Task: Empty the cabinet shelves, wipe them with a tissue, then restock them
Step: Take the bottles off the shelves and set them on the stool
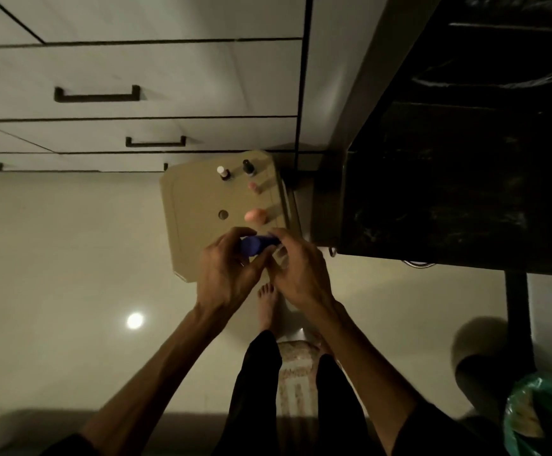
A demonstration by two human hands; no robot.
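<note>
Both hands meet over the stool, sharing a blue bottle.

I see my left hand (227, 268) gripping the blue bottle (257, 245), right hand (296, 271) fingers curled at its end, above a beige stool (195, 199) parking small bottles (224, 172) off the cabinet shelves, presumably for wiping.

Both hands over stool (185, 199): left hand (227, 271) and right hand (297, 268) grip blue tube (256, 245). 2 bottles (224, 172) upright on stool. Drawers (136, 77) behind.

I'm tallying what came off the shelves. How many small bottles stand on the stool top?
2: a white-capped bottle and a black-capped bottle, side by side at the stool's far edge. The hands may hide others.
</note>
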